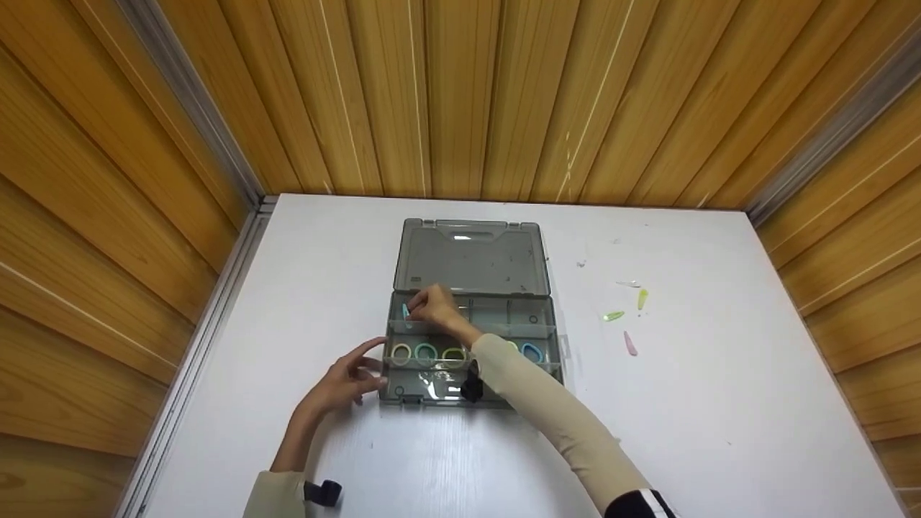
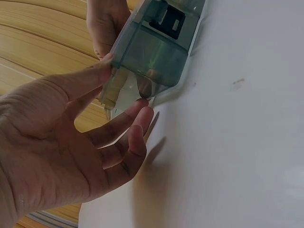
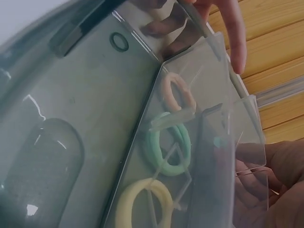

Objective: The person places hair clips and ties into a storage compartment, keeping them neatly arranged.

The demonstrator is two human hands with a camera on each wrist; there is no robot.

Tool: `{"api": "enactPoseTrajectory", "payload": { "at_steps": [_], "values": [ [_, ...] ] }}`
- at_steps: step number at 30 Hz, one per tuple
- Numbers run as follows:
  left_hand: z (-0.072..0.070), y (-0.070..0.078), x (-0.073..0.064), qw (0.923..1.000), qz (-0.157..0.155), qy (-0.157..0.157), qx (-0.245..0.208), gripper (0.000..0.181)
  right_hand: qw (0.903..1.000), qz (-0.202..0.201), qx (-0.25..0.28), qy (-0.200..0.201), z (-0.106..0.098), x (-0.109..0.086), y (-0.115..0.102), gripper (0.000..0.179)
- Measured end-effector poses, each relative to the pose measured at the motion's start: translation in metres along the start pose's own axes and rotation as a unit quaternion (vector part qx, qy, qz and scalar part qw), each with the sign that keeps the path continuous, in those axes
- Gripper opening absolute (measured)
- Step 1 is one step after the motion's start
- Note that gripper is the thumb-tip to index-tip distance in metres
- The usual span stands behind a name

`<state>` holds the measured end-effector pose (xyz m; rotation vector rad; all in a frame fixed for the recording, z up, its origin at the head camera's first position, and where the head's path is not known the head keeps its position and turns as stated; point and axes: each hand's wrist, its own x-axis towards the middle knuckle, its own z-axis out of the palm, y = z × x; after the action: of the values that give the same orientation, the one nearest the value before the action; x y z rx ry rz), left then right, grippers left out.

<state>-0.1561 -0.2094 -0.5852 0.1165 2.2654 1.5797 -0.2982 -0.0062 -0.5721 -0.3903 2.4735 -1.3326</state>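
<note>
A translucent grey compartment box (image 1: 399, 392) lies on the table with its lid (image 1: 468, 262) folded back. Over the back left compartment, my right hand (image 1: 437, 306) pinches a light blue hair clip (image 1: 406, 312); through the clear dividers in the right wrist view, only a small teal bit of it shows. My left hand (image 1: 344, 380) touches the box's left side, thumb and fingers spread and loosely bent. Along the middle row sit several hair ties, among them a cream one (image 1: 401, 353), a green one (image 3: 168, 145), a yellow one (image 1: 453, 355) and a blue one (image 1: 532, 352).
Right of the box, loose hair clips lie on the white table (image 1: 719, 403): a yellow one (image 1: 642, 298), a green one (image 1: 613, 316), a pink one (image 1: 630, 343) and a pale clear one (image 1: 629, 283). Wood-patterned walls (image 1: 460, 101) stand behind and at both sides. My right forearm covers part of the box.
</note>
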Motion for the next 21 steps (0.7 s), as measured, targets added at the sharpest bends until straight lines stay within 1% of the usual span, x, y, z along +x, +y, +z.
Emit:
{"api": "enactPoseTrajectory", "payload": {
  "at_steps": [1,2,5,8,9,13,16,18,19,21],
  "values": [
    [0.000,0.000,0.000,1.0000,0.004,-0.001,0.000,0.073,0.9999,-0.007,-0.011,0.000,0.000,0.001,0.001,0.013],
    [0.000,0.000,0.000,1.0000,0.006,-0.001,-0.002,0.074,0.9996,-0.024,-0.018,0.003,0.004,0.007,0.011,0.011],
    [0.000,-0.001,0.000,0.9999,0.008,-0.001,-0.010,0.074,0.9985,-0.035,-0.042,0.004,0.006,0.009,0.011,0.012],
    [0.000,0.000,-0.001,0.9998,0.009,-0.006,-0.016,0.075,0.9981,-0.032,-0.053,0.005,0.007,0.007,0.011,0.012],
    [0.001,0.000,-0.001,0.9998,0.010,-0.006,-0.016,0.075,0.9981,-0.017,-0.060,0.001,0.004,0.001,0.002,0.015],
    [0.000,0.000,-0.002,0.9998,0.014,-0.006,-0.014,0.074,0.9979,-0.015,-0.063,-0.001,0.002,-0.002,0.000,0.016],
    [0.000,0.001,-0.002,0.9998,0.013,-0.004,-0.013,0.074,0.9986,-0.021,-0.049,-0.007,-0.003,-0.006,-0.001,0.016],
    [-0.001,0.002,-0.002,0.9999,0.011,-0.004,-0.010,0.074,0.9994,-0.016,-0.028,-0.011,-0.010,-0.009,-0.003,0.017],
    [-0.001,0.003,-0.002,0.9999,0.009,-0.003,-0.009,0.075,0.9997,-0.011,-0.014,-0.016,-0.015,-0.010,-0.004,0.017],
    [-0.002,0.004,-0.001,1.0000,0.006,-0.002,-0.007,0.075,0.9990,0.008,0.032,-0.029,-0.025,-0.014,-0.006,0.019]
  ]
}}
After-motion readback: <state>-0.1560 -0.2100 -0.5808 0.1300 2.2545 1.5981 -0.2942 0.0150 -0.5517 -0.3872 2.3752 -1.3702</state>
